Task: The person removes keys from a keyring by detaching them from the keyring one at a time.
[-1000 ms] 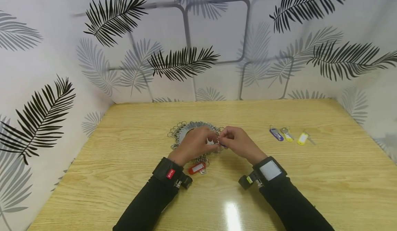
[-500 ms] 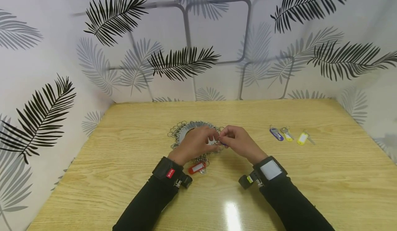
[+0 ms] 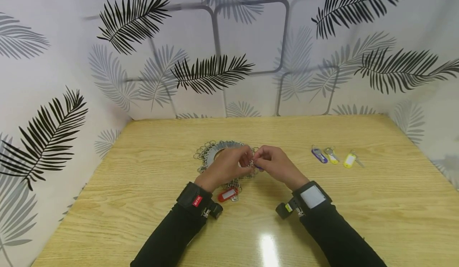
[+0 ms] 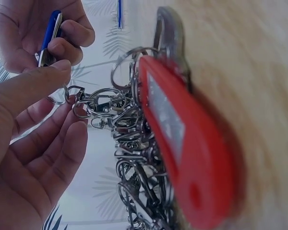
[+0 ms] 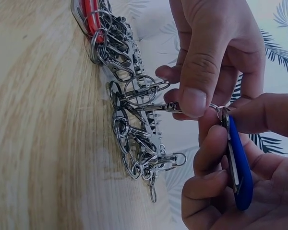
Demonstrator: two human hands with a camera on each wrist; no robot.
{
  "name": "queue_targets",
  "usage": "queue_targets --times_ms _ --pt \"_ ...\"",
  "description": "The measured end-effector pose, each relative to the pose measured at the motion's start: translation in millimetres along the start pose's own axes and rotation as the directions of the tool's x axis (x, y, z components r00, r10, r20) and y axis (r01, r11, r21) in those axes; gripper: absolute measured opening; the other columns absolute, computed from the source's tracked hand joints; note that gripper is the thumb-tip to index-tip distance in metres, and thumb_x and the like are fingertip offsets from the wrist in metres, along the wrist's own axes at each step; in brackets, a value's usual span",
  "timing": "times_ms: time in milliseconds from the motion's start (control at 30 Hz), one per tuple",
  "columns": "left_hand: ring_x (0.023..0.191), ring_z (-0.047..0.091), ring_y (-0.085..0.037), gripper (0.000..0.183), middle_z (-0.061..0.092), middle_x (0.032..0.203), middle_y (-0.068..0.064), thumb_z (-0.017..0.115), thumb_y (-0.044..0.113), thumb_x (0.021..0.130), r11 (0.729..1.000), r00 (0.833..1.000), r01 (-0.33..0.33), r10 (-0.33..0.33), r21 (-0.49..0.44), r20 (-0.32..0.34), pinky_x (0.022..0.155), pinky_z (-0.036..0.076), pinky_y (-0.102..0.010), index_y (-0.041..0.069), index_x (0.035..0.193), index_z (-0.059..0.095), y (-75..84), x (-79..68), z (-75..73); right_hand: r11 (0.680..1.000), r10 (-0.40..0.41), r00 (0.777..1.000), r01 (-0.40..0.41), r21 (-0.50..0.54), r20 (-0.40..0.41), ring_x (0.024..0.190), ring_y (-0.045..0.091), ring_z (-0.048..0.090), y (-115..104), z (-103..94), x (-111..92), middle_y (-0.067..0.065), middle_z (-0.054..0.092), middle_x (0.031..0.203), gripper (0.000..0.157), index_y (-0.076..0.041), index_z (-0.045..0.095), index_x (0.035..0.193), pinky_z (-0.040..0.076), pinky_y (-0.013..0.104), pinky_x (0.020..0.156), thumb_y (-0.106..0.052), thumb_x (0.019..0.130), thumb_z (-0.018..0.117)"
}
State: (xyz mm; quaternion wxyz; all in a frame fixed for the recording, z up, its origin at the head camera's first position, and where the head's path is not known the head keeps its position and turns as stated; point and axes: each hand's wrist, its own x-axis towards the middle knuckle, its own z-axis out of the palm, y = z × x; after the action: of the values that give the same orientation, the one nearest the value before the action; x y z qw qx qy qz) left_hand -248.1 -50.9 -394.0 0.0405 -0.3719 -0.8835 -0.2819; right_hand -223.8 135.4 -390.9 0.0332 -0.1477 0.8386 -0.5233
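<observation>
My left hand (image 3: 227, 163) pinches a metal snap hook (image 5: 158, 107) between thumb and fingers, at the near right side of a round grey rack (image 3: 210, 157). Close by, my right hand (image 3: 279, 166) holds a blue key tag (image 5: 242, 172) with a silver key (image 5: 232, 165) against it. The small ring at the tag's end meets the left fingertips. Whether that ring is threaded through the hook I cannot tell, since the fingers cover the spot. A red key tag (image 4: 194, 153) with a key hangs from the rack's near side, below my left hand.
Several snap hooks and split rings (image 5: 129, 129) crowd the rack's edge. To the right on the wooden table (image 3: 358, 203) lie a blue-purple key tag (image 3: 319, 155), a yellow one (image 3: 333, 159) and another yellow one (image 3: 349, 160), each with a key. A patterned wall (image 3: 236, 95) stands behind.
The left fingers have shifted slightly between the frames. My right hand stays almost in place with the blue key tag, and the tags on the table have not moved.
</observation>
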Motion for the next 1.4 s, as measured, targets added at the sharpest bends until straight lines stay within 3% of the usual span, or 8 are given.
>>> queue_targets --times_ms 333,700,933,1167,1400 --pt "0.072 0.062 -0.005 0.022 0.065 0.08 0.005 0.075 0.018 0.084 1.0 1.0 -0.001 0.0 -0.027 -0.03 0.063 0.052 -0.022 0.013 0.099 0.059 0.9 -1.4 0.9 0.999 0.031 0.999 -0.032 -0.006 -0.019 0.08 0.026 0.061 1.7 0.3 -0.5 0.011 0.067 0.088 0.015 0.001 0.063 0.103 0.048 0.032 0.068 -0.01 0.095 0.056" --pt "0.069 0.061 -0.004 0.02 0.065 0.077 0.005 0.077 0.02 0.082 1.0 0.999 0.015 -0.016 -0.022 -0.046 0.06 0.052 -0.021 0.014 0.095 0.063 0.1 1.4 -1.5 0.998 0.036 0.999 -0.037 -0.057 -0.028 0.088 0.019 0.062 3.4 -1.6 0.7 0.01 0.069 0.099 0.02 -0.003 0.067 0.104 0.048 0.029 0.073 -0.02 0.097 0.059" --pt "0.07 0.062 -0.005 0.021 0.067 0.078 0.004 0.077 0.019 0.082 1.0 0.999 0.001 -0.001 -0.005 -0.049 0.061 0.052 -0.022 0.013 0.095 0.062 0.8 0.8 -1.8 0.993 0.061 0.995 -0.069 -0.096 -0.078 0.083 0.017 0.061 2.7 1.3 2.3 0.009 0.07 0.094 0.019 -0.004 0.068 0.102 0.048 0.028 0.07 -0.02 0.096 0.06" --pt "0.072 0.064 -0.006 0.021 0.068 0.08 0.003 0.078 0.017 0.081 1.0 0.998 -0.022 0.022 0.005 -0.062 0.062 0.052 -0.022 0.011 0.094 0.062 1.8 1.5 -1.5 0.984 0.008 0.991 -0.032 -0.176 -0.133 0.075 0.016 0.058 3.6 2.6 3.9 0.008 0.069 0.089 0.014 -0.003 0.069 0.097 0.046 0.027 0.064 -0.015 0.094 0.062" --pt "0.072 0.063 -0.007 0.022 0.068 0.08 0.002 0.077 0.017 0.082 1.0 0.999 0.002 -0.002 0.015 -0.052 0.063 0.052 -0.022 0.01 0.096 0.062 3.9 0.7 -1.1 0.979 -0.035 0.99 0.006 -0.206 -0.137 0.073 0.016 0.058 4.2 2.6 2.8 0.009 0.069 0.088 0.013 -0.002 0.069 0.096 0.045 0.027 0.061 -0.013 0.093 0.063"
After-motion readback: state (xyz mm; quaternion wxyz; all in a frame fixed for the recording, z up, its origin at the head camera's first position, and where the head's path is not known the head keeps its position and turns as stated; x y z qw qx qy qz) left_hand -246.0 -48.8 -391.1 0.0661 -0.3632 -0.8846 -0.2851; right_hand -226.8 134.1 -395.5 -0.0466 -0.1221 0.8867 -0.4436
